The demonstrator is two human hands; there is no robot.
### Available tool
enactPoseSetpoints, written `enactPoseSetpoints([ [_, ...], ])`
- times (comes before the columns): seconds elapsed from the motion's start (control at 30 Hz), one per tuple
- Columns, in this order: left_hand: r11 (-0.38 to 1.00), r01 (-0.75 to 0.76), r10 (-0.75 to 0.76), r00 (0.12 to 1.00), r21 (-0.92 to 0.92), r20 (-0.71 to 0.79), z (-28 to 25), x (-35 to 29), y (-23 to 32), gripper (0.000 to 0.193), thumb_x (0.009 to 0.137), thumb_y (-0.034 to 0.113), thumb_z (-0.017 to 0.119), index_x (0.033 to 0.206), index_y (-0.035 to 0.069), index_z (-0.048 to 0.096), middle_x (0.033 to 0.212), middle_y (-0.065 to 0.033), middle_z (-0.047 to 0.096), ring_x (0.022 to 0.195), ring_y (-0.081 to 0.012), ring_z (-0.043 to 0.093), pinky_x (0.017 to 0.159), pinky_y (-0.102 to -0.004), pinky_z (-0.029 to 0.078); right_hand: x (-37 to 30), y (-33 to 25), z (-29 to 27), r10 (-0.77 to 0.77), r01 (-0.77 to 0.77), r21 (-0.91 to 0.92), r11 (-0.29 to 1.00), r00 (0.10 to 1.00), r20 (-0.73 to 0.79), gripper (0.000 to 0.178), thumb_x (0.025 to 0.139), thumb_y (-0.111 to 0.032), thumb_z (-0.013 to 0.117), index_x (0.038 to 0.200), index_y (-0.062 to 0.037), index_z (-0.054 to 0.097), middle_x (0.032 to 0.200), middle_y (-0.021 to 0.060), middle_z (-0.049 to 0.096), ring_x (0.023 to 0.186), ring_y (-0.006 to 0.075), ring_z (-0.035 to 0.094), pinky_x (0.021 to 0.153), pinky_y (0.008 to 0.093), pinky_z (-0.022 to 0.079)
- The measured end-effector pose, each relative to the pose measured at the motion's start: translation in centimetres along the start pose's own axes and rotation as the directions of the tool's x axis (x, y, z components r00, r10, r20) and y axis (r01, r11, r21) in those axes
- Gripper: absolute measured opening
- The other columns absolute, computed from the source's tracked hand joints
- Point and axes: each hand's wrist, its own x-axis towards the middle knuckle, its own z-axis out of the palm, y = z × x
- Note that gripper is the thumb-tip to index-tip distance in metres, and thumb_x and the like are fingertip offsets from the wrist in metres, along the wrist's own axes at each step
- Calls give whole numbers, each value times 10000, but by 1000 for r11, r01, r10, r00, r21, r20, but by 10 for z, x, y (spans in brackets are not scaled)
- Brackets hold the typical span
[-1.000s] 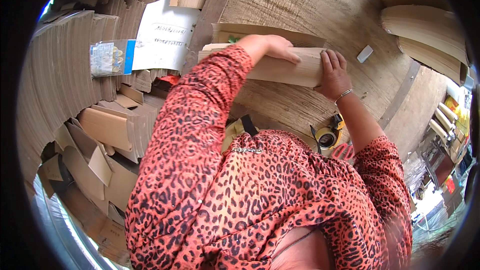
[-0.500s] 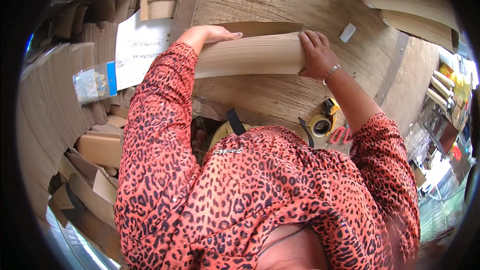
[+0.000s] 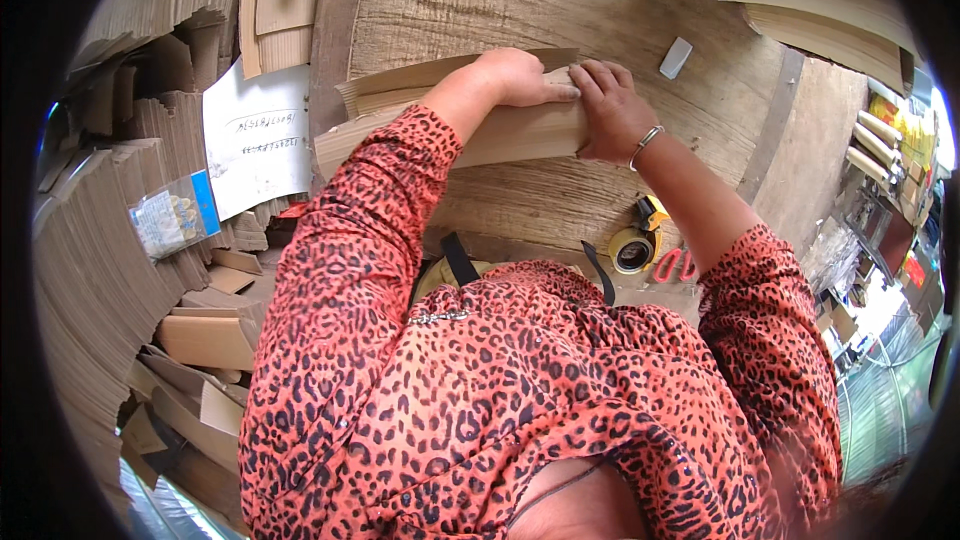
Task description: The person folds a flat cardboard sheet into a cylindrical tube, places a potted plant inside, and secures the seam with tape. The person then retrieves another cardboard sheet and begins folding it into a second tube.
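A long folded piece of brown cardboard (image 3: 510, 137) lies across the wooden table in front of me, with a raised flap (image 3: 400, 90) along its far side. My right hand (image 3: 612, 112) grips its right end, fingers over the upper edge. Close beside it, my left hand (image 3: 522, 78) is closed over the far edge of the cardboard, thumb pointing right. The inner fingers of my left hand are hidden behind the cardboard.
Near my body sit a yellow tape dispenser (image 3: 634, 250) and red-handled scissors (image 3: 668, 265). A small white block (image 3: 676, 58) lies beyond my right hand. Cardboard stacks (image 3: 110, 260) line the left, with a written paper sheet (image 3: 258, 165); more cardboard (image 3: 820, 35) stands far right.
My left hand has slid right along the cardboard's far edge, close to my right hand. My right hand stays on the right end. The whole view has shifted slightly.
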Motion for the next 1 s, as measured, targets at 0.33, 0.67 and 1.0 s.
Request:
enactPoseSetpoints([
  [0.33,993,-103,90,979,-62,-184,16,14,-16,798,871,765,373,1098,77,707,1195,-175,642,1130,-353,587,960,-423,459,8,-8,-23,42,-40,-15,999,989,143,1176,440,-306,924,1443,-122,338,1435,131,415,1315,394,371,1071,444,424],
  [0.67,838,-90,49,995,-538,-90,14,35,-34,569,900,503,580,1256,61,617,1248,-166,631,1142,-287,605,983,-382,458,11,-5,-28,-5,7,-14,1000,990,143,1167,418,-317,927,1419,-88,373,1407,154,438,1282,400,416,1054,431,436],
  [1.0,956,7,-79,969,-294,-236,12,46,-9,248,872,233,618,1083,174,734,1109,-118,694,1011,-298,661,886,-396,515,1,-12,-30,-1,0,10,1000,996,85,1108,441,-293,914,1398,-101,390,1393,153,438,1266,401,422,1041,438,447],
])
